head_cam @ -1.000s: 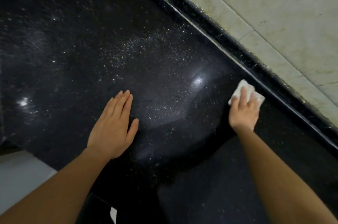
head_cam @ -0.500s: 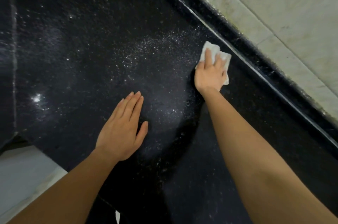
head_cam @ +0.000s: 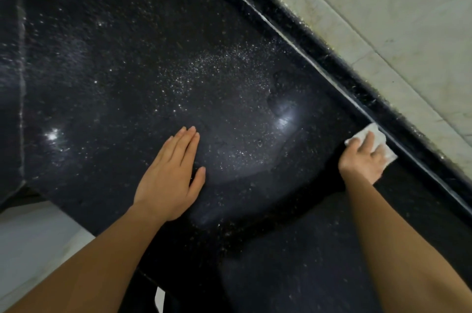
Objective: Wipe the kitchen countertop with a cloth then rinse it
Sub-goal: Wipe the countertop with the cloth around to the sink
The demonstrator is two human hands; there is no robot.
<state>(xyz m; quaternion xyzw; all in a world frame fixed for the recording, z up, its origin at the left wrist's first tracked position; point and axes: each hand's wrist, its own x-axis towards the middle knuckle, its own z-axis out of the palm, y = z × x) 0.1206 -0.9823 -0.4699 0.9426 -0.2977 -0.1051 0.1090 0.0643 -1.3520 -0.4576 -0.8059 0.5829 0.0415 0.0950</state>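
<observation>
Black speckled countertop (head_cam: 127, 70), glinting under the light: left hand (head_cam: 168, 179) laid flat on it, fingers straight and together, thumb out, holding nothing. White cloth (head_cam: 377, 134) at the counter's back edge, touching the pale seam there, pinned beneath the right hand (head_cam: 362, 162), whose slightly blurred fingers lie stretched over it, pressing rather than gripping. Pale tiled wall (head_cam: 383, 19) behind.

On the black speckled tabletop (head_cam: 115, 70), the left hand (head_cam: 169, 179) lies flat with fingers straight and together, while the right hand (head_cam: 362, 162) presses a white cloth (head_cam: 375, 134) against the raised back edge below the pale tiled wall (head_cam: 396, 19).
</observation>
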